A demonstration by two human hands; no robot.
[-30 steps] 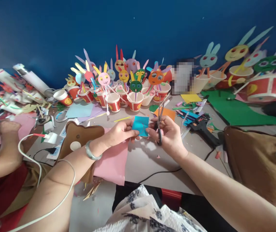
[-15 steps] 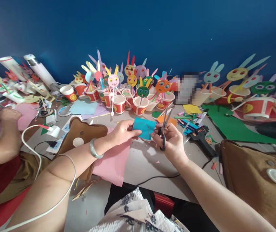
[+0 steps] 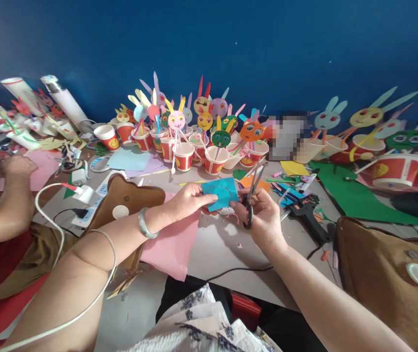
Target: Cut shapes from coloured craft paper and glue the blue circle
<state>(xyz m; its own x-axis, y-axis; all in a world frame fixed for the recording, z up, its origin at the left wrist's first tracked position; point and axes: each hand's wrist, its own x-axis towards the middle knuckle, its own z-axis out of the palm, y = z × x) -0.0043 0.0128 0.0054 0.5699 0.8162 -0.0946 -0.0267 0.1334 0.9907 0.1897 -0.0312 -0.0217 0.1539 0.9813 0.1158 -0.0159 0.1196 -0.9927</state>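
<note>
My left hand (image 3: 188, 201) pinches a small blue paper square (image 3: 220, 192) with a circle drawn on it, held just above the grey table (image 3: 227, 254). My right hand (image 3: 263, 215) grips black-handled scissors (image 3: 252, 195), blades pointing up and away, right beside the paper's right edge. A pink paper sheet (image 3: 172, 244) lies under my left wrist and hangs over the table's front edge.
Several red-and-white paper cups (image 3: 184, 156) with paper bunny faces stand along the back by the blue wall. A black glue gun (image 3: 306, 212), green sheet (image 3: 355, 195) and brown pouches (image 3: 388, 274) lie right. Another person's arm (image 3: 7, 195) rests at left.
Both hands with the blue paper and scissors have stayed together; the paper has tilted slightly and the scissors sit closer to its edge. The view has shifted a little.
</note>
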